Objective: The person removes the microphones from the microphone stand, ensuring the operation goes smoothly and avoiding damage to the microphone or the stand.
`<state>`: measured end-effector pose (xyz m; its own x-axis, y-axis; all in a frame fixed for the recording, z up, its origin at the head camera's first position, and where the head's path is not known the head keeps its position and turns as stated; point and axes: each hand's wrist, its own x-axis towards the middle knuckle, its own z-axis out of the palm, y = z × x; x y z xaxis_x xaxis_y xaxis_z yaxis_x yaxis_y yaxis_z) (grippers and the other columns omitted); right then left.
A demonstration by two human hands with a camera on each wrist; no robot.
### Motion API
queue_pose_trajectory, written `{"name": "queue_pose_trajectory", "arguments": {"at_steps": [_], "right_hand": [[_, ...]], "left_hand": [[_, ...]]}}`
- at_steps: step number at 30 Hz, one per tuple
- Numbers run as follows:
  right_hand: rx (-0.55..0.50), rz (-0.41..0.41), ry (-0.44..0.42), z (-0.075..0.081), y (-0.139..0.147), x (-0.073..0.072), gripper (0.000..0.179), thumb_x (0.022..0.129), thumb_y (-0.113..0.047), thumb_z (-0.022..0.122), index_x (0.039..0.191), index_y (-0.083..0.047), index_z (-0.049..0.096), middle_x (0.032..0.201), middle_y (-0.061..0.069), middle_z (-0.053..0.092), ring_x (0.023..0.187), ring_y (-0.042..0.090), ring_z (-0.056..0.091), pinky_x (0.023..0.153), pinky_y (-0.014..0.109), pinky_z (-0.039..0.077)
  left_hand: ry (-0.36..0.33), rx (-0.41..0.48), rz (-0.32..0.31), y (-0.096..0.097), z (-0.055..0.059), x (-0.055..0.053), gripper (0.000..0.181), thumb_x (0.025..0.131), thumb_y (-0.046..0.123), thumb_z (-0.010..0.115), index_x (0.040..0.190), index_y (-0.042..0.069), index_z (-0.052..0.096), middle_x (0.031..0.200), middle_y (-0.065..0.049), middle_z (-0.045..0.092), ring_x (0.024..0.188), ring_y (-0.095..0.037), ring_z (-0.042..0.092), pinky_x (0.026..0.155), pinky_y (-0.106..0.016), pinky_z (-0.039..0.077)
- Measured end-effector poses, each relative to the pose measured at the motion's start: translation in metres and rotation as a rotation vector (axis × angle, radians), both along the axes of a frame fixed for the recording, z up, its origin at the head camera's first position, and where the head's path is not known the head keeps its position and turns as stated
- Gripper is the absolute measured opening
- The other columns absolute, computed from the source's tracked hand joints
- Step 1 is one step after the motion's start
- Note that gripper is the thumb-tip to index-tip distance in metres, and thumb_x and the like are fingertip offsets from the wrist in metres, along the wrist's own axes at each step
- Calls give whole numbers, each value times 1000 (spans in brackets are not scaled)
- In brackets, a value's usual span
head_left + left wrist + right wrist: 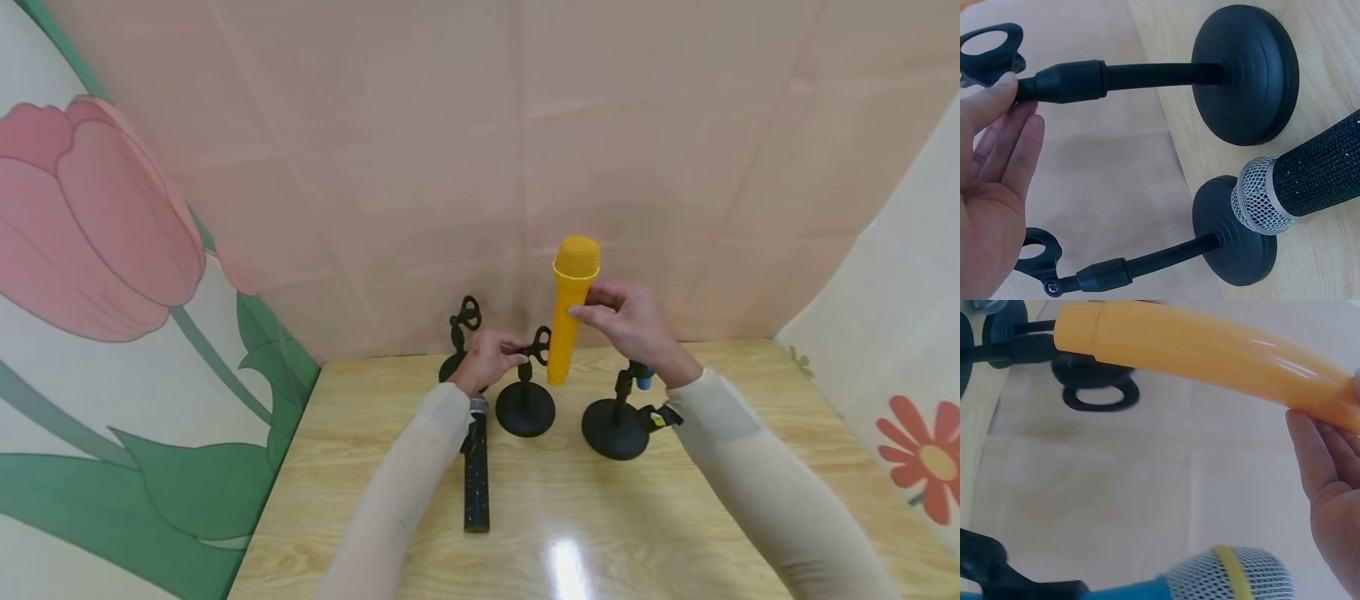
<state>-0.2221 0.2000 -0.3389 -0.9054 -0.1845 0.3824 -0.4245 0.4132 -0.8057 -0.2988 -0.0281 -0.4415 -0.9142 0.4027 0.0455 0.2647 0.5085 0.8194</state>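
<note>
My right hand grips a yellow microphone by its upper handle, head up and slightly tilted. Its lower end is beside the ring clip of the middle black microphone stand, overlapping the clip in the right wrist view. With thumb and fingers, my left hand pinches that stand's neck just below the clip, as the left wrist view shows; the round base rests on the table. A black glittery microphone with a silver mesh head lies left of this stand.
Another stand with a bare ring clip is at the back left. On the right, a third stand bears a blue microphone with a yellow-banded mesh head. The wooden table meets a pink-covered wall behind.
</note>
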Motion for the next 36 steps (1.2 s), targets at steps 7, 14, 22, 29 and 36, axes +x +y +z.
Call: {"name": "queue_pose_trajectory", "arguments": {"at_steps": [7, 14, 22, 29, 36], "right_hand": [[15, 35, -17, -22, -6, 7, 34, 94, -14, 72, 122, 4, 68, 114, 18, 71, 106, 34, 68, 88, 44, 56], [36, 31, -22, -52, -13, 14, 31, 90, -14, 76, 116, 3, 71, 110, 14, 73, 105, 32, 68, 88, 50, 55], [-5, 77, -62, -83, -21, 20, 31, 91, -12, 74, 117, 4, 70, 111, 16, 72, 107, 34, 67, 94, 55, 51], [6, 70, -111, -102, -24, 25, 31, 92, -13, 73, 117, 5, 70, 114, 17, 71, 109, 35, 66, 91, 52, 54], [-12, 76, -180, -118, -25, 25, 33, 92, -16, 73, 118, 4, 69, 115, 17, 71, 106, 34, 68, 88, 49, 56]], "left_hand": [[20, -21, 79, 0, -5, -1, 24, 86, 13, 78, 110, 18, 79, 104, 5, 72, 90, -10, 67, 82, -31, 58], [-6, 93, 111, 5, -10, -2, 23, 86, 9, 78, 109, 12, 78, 103, 1, 74, 84, -10, 69, 76, -27, 58], [-44, 240, 115, 4, -19, -4, 24, 89, 5, 75, 113, 4, 75, 100, -9, 75, 85, -16, 74, 78, -29, 59], [-65, 244, 120, 3, -20, -4, 27, 91, 8, 71, 118, 5, 73, 103, -7, 75, 93, -25, 73, 81, -31, 58], [-79, 226, 94, 2, -17, -5, 29, 96, 7, 66, 125, 6, 70, 106, -9, 74, 94, -18, 72, 85, -31, 57]]}}
